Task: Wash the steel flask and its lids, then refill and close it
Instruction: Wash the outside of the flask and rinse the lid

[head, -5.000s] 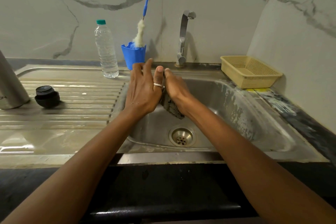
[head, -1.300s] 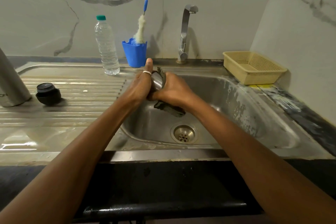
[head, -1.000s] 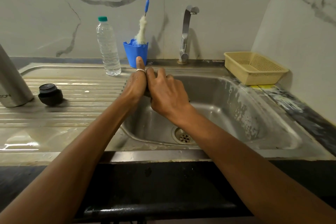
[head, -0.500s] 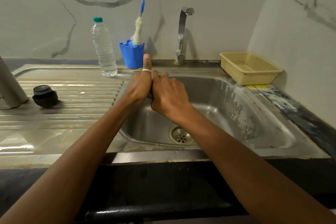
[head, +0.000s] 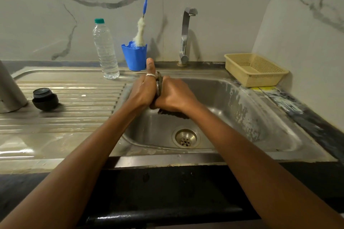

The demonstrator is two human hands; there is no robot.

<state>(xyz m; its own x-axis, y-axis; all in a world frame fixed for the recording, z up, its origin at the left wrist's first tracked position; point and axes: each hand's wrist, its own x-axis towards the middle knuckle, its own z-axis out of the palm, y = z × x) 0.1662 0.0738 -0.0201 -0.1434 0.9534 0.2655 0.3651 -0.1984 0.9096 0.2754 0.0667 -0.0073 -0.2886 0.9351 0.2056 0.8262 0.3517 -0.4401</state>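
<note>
Right hand rolled; scourer (dark, coarse) rubs steel lid.

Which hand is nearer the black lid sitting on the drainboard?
Left. The left hand is over the left side of the sink, right of the black lid; the right hand lies just beyond it, farther from the lid.

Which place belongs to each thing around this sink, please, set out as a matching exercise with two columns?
Things: 1 black lid; 2 plastic bottle; 3 yellow basket; 4 bottle brush.
Places: A in the blue cup; B right of the sink basin; C on the drainboard beside the steel flask; D upright, left of the blue cup.
Pairs: 1-C, 2-D, 3-B, 4-A.
</note>
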